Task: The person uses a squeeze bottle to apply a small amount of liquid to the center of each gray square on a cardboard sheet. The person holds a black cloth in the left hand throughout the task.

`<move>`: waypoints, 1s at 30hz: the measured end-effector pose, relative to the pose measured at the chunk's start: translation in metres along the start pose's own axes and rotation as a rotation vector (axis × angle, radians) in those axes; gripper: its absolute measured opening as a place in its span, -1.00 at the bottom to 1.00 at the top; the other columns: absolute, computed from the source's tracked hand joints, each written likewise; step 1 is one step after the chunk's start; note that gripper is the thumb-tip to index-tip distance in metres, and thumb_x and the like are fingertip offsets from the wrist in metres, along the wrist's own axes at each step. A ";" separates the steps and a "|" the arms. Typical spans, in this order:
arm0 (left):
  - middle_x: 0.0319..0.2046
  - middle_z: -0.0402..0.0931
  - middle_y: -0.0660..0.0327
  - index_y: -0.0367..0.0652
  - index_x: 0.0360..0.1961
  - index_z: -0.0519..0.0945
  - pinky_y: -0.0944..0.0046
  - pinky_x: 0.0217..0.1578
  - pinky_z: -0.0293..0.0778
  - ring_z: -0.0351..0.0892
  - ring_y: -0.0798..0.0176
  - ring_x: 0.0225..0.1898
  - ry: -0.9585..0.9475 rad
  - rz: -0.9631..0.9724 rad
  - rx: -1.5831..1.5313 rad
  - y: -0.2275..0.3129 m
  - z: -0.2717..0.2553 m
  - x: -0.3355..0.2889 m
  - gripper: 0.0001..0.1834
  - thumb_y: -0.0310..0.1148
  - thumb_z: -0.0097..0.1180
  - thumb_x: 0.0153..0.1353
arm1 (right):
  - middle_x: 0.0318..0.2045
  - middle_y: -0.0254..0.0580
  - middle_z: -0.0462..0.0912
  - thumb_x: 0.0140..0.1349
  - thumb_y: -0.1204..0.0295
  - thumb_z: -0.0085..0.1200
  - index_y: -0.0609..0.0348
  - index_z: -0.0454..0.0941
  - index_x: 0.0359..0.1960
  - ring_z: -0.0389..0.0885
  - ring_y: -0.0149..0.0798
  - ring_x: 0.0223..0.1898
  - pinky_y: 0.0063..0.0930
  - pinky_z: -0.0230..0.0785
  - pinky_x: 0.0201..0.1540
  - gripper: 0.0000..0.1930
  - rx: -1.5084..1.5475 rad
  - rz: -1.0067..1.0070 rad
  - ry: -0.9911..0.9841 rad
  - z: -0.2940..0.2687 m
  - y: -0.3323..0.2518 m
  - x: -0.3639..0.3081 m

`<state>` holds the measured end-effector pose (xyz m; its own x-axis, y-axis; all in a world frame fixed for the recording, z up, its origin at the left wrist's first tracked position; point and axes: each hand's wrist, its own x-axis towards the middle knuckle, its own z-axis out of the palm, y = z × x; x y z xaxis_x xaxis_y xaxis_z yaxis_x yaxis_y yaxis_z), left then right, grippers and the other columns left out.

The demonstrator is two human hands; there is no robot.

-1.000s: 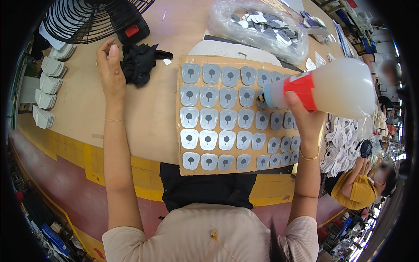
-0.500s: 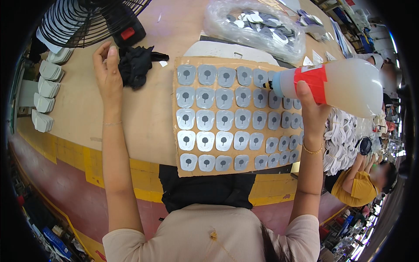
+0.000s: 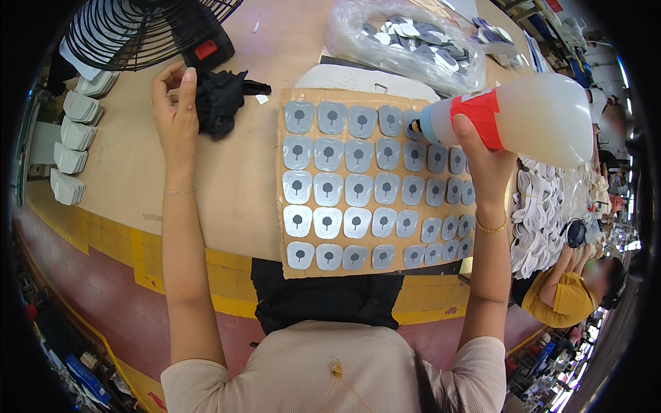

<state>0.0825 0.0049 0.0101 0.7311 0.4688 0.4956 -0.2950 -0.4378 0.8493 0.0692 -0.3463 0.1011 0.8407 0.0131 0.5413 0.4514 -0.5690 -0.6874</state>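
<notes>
My right hand [image 3: 482, 155] is wrapped round a large translucent plastic squeeze bottle [image 3: 544, 120] of cloudy liquid, with red tape about it and a pale blue collar. The bottle lies tilted on its side in the air, its dark nozzle pointing left over the top row of patches. Below it a cardboard sheet [image 3: 375, 235] carries rows of grey rounded patches [image 3: 359, 157], each with a dark tree shape; the bottle and hand hide some at the right. Resting on the table, my left hand [image 3: 174, 107] has loosely bent fingers, thumb apart, beside a bunched black cloth [image 3: 219, 107].
A black wire fan [image 3: 138, 34] stands at the far left, near stacks of pale pieces [image 3: 78, 135]. Behind the cardboard lies a clear bag [image 3: 413, 48] of white and grey pieces. White curved pieces [image 3: 537, 220] pile up at right, where a person in yellow [image 3: 561, 296] sits.
My right hand has moved the bottle slightly left and up, so its nozzle is farther along the top row. My left hand stays by the black cloth.
</notes>
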 end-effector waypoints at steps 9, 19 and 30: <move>-0.36 0.39 0.27 -0.24 -0.21 0.44 0.49 -0.44 0.20 0.29 0.48 -0.43 -0.001 0.023 0.019 0.000 -0.001 0.001 -0.68 -0.23 0.04 0.12 | -0.43 -0.22 0.55 -0.16 0.32 0.29 0.27 0.47 -0.35 0.53 -0.38 -0.43 -0.55 0.42 -0.37 -0.63 -0.028 -0.041 -0.073 0.007 0.004 0.008; -0.37 0.39 0.27 -0.25 -0.22 0.44 0.50 -0.45 0.19 0.28 0.48 -0.43 0.001 -0.008 0.012 0.001 0.000 0.000 -0.69 -0.23 0.04 0.11 | -0.47 -0.22 0.55 -0.13 0.31 0.27 0.26 0.49 -0.36 0.53 -0.40 -0.49 -0.60 0.42 -0.43 -0.66 -0.036 -0.074 0.001 -0.004 0.001 0.027; -0.35 0.41 0.25 -0.25 -0.24 0.46 0.49 -0.44 0.20 0.32 0.46 -0.41 -0.004 -0.015 0.030 0.003 0.000 0.001 -0.70 -0.23 0.05 0.11 | -0.41 -0.29 0.54 -0.07 0.34 0.24 0.24 0.43 -0.27 0.52 -0.40 -0.41 -0.59 0.40 -0.35 -0.64 0.172 -0.221 0.114 0.005 0.012 0.028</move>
<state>0.0819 0.0040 0.0132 0.7378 0.4724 0.4822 -0.2655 -0.4537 0.8507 0.0997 -0.3483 0.1052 0.6820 0.0226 0.7310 0.6718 -0.4145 -0.6139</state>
